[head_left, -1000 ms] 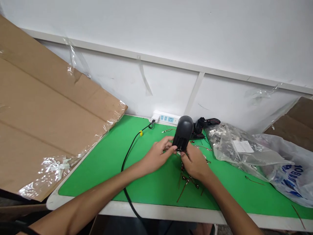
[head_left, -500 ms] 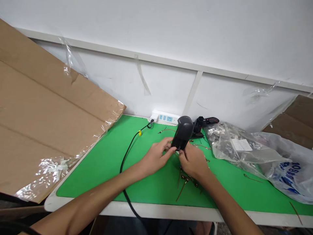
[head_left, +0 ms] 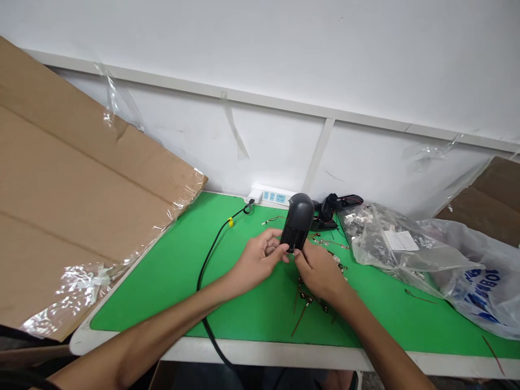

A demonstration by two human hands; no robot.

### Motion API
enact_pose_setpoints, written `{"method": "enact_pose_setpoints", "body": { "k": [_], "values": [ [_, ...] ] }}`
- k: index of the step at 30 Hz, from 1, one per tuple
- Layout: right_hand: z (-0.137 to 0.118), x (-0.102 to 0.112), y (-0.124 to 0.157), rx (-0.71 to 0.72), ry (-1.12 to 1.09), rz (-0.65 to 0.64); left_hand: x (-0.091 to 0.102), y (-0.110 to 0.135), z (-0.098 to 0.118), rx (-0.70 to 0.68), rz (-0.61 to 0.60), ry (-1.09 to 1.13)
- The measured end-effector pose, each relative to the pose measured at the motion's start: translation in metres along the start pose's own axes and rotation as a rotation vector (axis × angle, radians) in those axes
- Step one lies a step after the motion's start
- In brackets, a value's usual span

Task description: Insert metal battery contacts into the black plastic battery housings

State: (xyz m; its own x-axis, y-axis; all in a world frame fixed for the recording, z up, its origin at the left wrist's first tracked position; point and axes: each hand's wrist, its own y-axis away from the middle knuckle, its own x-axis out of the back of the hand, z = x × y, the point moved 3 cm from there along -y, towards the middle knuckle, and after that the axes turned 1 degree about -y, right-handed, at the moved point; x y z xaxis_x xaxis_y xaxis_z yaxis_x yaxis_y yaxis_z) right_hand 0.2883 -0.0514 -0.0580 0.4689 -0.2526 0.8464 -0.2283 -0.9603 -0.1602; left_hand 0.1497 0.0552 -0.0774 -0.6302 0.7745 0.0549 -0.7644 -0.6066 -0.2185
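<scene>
Your left hand [head_left: 260, 260] and right hand [head_left: 323, 271] grip the black housing [head_left: 301, 215] (lower-end fiddling, I reckon); next needs steady holding.

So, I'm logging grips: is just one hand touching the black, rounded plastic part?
No: left hand and right hand both hold the black, rounded plastic part.

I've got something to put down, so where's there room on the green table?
Bare green table lies between the cardboard and black cable, and between the right forearm and plastic bags, beside a wire. It's crowded around the right hand with wired bits, and beyond it with black parts.
</scene>
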Motion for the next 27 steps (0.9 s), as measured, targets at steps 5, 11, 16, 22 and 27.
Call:
{"method": "enact_pose_setpoints", "body": {
  "k": [5, 11, 16, 22, 27],
  "values": [
    [0.001, 0.003, -0.002, 0.015, -0.267, -0.052, 0.001, -0.001, 0.007, 0.060, -0.032, 0.055],
    [0.010, 0.003, -0.008, 0.055, -0.764, -0.137, -0.001, -0.004, 0.017, 0.187, -0.081, 0.170],
    [0.012, -0.010, -0.013, 0.014, -1.222, -0.250, 0.001, -0.003, 0.020, 0.120, -0.052, 0.189],
    [0.014, -0.008, -0.011, -0.137, -1.474, -0.358, 0.010, -0.001, 0.022, -0.092, -0.021, 0.027],
    [0.014, -0.009, -0.009, -0.178, -1.505, -0.470, 0.012, 0.000, 0.027, -0.262, -0.038, -0.307]
  ]
}}
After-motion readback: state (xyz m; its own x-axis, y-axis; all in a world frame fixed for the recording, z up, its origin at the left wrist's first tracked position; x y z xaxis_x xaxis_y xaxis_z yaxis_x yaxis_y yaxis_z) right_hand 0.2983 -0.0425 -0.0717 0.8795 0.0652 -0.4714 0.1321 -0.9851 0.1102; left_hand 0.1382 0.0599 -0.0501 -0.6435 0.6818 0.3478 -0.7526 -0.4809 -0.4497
